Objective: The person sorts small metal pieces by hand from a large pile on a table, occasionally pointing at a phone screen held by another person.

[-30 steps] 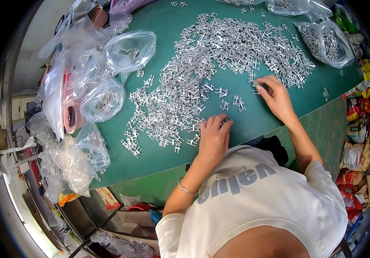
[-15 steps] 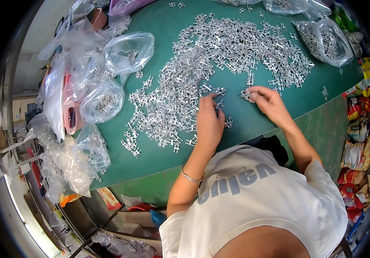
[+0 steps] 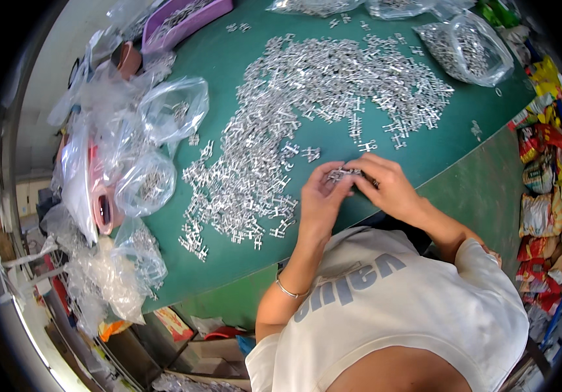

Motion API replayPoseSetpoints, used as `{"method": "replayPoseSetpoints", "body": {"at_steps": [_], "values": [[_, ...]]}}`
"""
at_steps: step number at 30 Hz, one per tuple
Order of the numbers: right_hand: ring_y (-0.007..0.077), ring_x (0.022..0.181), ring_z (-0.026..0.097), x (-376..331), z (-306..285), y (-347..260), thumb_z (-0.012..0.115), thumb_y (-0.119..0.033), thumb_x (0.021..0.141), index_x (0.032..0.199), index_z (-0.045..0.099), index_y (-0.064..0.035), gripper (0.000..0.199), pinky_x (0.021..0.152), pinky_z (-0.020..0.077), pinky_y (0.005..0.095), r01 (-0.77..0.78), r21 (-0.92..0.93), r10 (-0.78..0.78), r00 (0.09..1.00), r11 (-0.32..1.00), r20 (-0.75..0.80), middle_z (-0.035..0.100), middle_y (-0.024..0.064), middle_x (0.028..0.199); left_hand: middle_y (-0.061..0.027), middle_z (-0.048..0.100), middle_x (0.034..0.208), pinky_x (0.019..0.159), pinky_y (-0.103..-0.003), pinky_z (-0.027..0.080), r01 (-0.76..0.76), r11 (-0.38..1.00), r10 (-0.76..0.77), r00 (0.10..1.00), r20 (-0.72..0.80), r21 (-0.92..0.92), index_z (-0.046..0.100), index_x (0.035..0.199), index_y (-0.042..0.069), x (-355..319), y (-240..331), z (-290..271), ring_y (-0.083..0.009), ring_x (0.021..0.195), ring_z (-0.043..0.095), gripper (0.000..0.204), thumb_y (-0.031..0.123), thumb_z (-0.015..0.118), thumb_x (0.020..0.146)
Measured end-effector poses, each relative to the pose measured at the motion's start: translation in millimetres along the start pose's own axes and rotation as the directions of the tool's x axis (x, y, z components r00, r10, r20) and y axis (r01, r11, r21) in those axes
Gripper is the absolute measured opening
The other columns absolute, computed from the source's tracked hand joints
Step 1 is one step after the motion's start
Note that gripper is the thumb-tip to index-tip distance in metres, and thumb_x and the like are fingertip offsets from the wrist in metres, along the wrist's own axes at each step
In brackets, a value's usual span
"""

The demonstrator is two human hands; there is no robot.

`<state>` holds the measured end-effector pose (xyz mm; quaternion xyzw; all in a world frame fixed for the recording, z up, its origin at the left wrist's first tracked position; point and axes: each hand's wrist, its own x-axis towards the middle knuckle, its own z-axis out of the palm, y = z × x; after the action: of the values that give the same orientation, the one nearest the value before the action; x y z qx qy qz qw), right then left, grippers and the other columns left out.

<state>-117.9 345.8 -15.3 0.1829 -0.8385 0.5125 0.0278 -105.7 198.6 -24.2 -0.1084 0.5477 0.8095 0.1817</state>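
My left hand (image 3: 322, 200) and my right hand (image 3: 389, 188) meet near the front edge of the green table (image 3: 242, 268). Between their closed fingertips are small silver metal pieces (image 3: 342, 174), partly covered by the fingers; how many I cannot tell. Just beyond the hands, a loose H-shaped metal piece (image 3: 311, 154) lies on the tabletop. A short row of joined-looking pieces (image 3: 355, 125) points toward my right hand. Past these, a wide curved heap of the same silver pieces (image 3: 333, 75) spreads over the table and down its left side.
Clear plastic bags (image 3: 147, 186) of metal pieces crowd the left edge, beside a pink container (image 3: 106, 208). A purple bin (image 3: 186, 25) stands at the far left. Another filled bag (image 3: 467, 49) sits at the far right. Colourful packages (image 3: 542, 147) line the floor at right.
My hands were apart, each at small metal pieces; now they have come together with pieces between the fingertips. The whole view has shifted slightly, showing more of the purple bin.
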Motion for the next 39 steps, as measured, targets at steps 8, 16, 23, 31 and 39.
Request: {"method": "replayPoseSetpoints", "body": {"at_steps": [8,16,23,31,39], "values": [[0.021,0.057,0.053,-7.8,-15.9,3.1,0.056,0.001,0.077,0.092,0.058,0.0008,0.015,0.051,0.0421,0.0275,-0.473,0.532,0.455,0.873,0.702,0.176,0.055,0.011,0.079,-0.0125,0.054,0.089,0.064,-0.027,0.049,-0.579,0.42,0.736,0.667,0.111,0.699,0.059,0.089,0.0,0.2,-9.5,25.4,-0.0214,0.075,0.056,0.019,-0.008,0.06,0.072],[0.028,0.065,0.057,-11.9,-35.5,3.4,0.053,0.001,0.076,0.094,0.057,0.0004,0.018,0.057,0.0455,0.0331,-0.099,-0.057,0.1,0.995,0.993,0.029,0.056,0.0134,0.082,-0.0093,0.052,0.089,0.063,-0.024,0.046,-0.654,0.337,0.71,0.649,0.273,0.678,0.06,0.088,0.0,-1.6,-11.6,35.1,-0.0196,0.078,0.053,0.022,-0.013,0.058,0.07],[0.0149,0.069,0.057,-7.6,-45.6,-1.3,0.05,-0.001,0.081,0.098,0.056,-0.0009,0.018,0.063,0.0464,0.0261,-0.344,0.484,0.346,0.934,0.804,0.088,0.055,0.0085,0.088,-0.0109,0.052,0.102,0.084,-0.037,0.039,0.278,0.748,-0.144,0.954,0.261,-0.603,0.049,0.107,0.004,16.4,-5.9,28.7,-0.0224,0.094,0.05,0.026,0.018,0.044,0.085],[0.0311,0.101,0.047,3.0,-53.8,18.0,0.063,-0.011,0.073,0.1,0.057,-0.0016,0.029,0.089,0.0367,0.0396,0.166,-0.005,-0.166,0.986,0.986,0.023,0.048,0.0127,0.112,-0.0068,0.053,0.081,0.054,-0.026,0.046,0.465,0.635,-0.428,0.877,0.22,-0.617,0.052,0.102,0.003,28.3,-5.6,45.2,-0.0171,0.071,0.052,0.027,0.024,0.039,0.091],[0.0404,0.123,0.025,12.4,-57.7,65.0,0.059,-0.031,0.079,0.12,0.042,0.0026,0.056,0.101,0.0212,0.0477,-0.185,-0.638,-0.002,0.96,0.747,-0.281,0.037,0.0238,0.126,-0.0068,0.046,0.081,0.045,-0.018,0.035,0.421,0.549,-0.425,0.885,0.193,-0.722,0.046,0.113,0.0,27.5,-1.0,48.8,-0.0108,0.062,0.041,0.037,-0.003,0.044,0.076]]}}
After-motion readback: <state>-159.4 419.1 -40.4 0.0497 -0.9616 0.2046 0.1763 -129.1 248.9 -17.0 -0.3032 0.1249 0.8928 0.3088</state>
